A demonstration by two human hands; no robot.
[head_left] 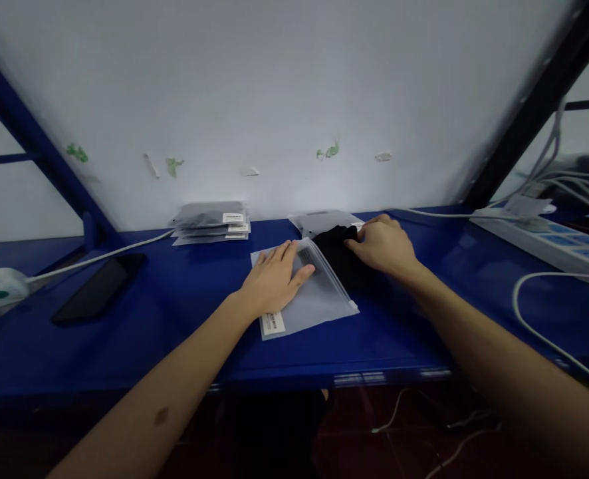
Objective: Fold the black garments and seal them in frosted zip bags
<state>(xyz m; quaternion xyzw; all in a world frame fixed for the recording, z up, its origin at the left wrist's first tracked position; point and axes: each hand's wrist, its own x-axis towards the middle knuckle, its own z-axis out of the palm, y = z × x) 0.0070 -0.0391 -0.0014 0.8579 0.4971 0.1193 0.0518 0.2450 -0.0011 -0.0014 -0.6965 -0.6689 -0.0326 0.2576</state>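
Note:
A translucent zip bag (319, 296) lies flat on the blue table, its zip edge slanting along the right side and a white label (273, 323) at its lower left corner. My left hand (274, 276) rests palm down on the bag, fingers spread. Just right of the zip edge is a bunched black cloth (342, 256). My right hand (384, 244) pinches the cloth's upper right part between thumb and fingers. Whether any of the cloth is inside the bag's edge is hard to tell.
Several filled, labelled bags (209, 223) are stacked at the back left, and another filled bag (319, 221) lies behind my hands. A black phone (100, 287) is on the left. White power strips (548, 236) (0, 293) and cables (524, 313) flank the blue table (175, 332).

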